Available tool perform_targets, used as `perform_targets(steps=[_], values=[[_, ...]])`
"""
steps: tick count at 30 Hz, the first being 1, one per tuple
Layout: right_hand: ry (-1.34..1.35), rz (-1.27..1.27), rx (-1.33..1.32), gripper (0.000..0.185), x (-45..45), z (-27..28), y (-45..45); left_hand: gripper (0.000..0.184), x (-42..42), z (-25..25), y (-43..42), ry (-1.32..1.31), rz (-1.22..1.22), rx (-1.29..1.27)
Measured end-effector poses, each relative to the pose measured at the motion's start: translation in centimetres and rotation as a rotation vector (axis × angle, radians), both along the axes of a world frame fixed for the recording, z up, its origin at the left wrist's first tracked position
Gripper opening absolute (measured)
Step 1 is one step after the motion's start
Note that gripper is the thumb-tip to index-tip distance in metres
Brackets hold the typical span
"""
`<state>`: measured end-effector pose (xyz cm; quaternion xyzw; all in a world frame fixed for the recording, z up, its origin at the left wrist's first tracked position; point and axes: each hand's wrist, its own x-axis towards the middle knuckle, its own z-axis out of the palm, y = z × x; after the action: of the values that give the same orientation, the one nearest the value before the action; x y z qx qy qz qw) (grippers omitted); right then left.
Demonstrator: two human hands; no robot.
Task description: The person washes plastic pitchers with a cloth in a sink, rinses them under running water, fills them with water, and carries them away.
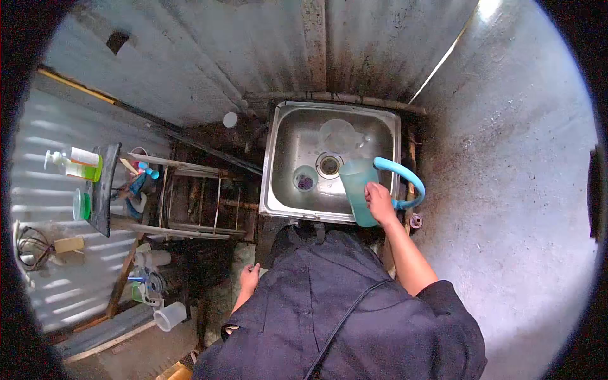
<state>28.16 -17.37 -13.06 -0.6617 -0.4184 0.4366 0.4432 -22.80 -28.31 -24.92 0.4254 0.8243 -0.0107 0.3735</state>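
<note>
A translucent teal pitcher (359, 190) tilts over the front right of the metal sink (285, 126). My right hand (380, 204) is closed on the pitcher's side. Beside it, a blue hose (415, 183) curves over the sink's right edge, one end near the pitcher's rim. In the basin stand a small clear cup (305, 178) with something dark at its bottom and, farther back, a clear round container (337, 135). The drain (329, 165) shows between them. My left hand (250, 277) hangs low by my left side, away from the sink, fingers partly curled, nothing visible in it.
On the left, a shelf (109, 190) bears a pump bottle (82, 164) and a green-lidded container. A wooden rack (196, 171) stands beside the sink. Lower left hangs a white cup (170, 316). Corrugated metal walls enclose the space, with a smooth wall (500, 190) at right.
</note>
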Motion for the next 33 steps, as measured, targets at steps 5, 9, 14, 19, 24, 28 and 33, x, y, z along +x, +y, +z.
perform_targets(steps=[5,9,14,19,24,28,33], values=[[-0.381,0.178,-0.066,0.046,-0.5,1.1,2.7,0.060,1.0,1.3,-0.2,0.014,0.017,0.001],[-0.494,0.264,-0.169,0.045,-1.2,0.2,4.9,0.059,1.4,2.9,-0.4,-0.088,0.100,0.019],[-0.503,0.287,-0.228,0.048,-2.5,0.4,6.6,0.058,-0.2,1.5,-1.7,-0.029,0.078,0.013],[-0.573,0.262,-0.233,0.048,-2.9,-1.2,8.6,0.057,-1.2,-0.5,-3.6,-0.084,0.149,0.016],[-0.645,0.291,-0.274,0.045,-2.9,-1.5,10.6,0.057,-0.2,0.4,-4.3,-0.080,0.199,-0.034],[-0.682,0.261,-0.327,0.044,-3.2,-1.6,11.4,0.058,-1.8,-3.6,-5.8,-0.088,0.227,-0.020],[-0.678,0.213,-0.326,0.046,-3.2,-1.4,10.4,0.058,-1.8,-3.4,-5.2,-0.137,0.251,-0.042]])
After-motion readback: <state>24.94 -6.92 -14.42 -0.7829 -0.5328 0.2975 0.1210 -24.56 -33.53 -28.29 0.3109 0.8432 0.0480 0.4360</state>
